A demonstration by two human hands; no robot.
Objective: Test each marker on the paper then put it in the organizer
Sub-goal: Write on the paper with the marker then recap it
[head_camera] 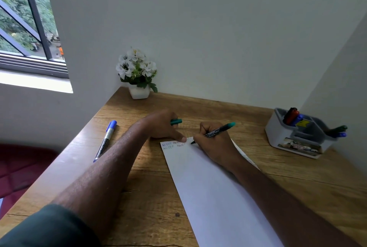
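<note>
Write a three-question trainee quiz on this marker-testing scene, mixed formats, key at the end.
1. True or false: the right hand holds the green marker with its tip on the paper.
2. What does the left hand hold? A) the green cap B) a red marker C) nothing
3. Fill in: the blue marker lies on the desk to the ____ of the left arm, far from the organizer.

Key: 1 true; 2 A; 3 left
</note>
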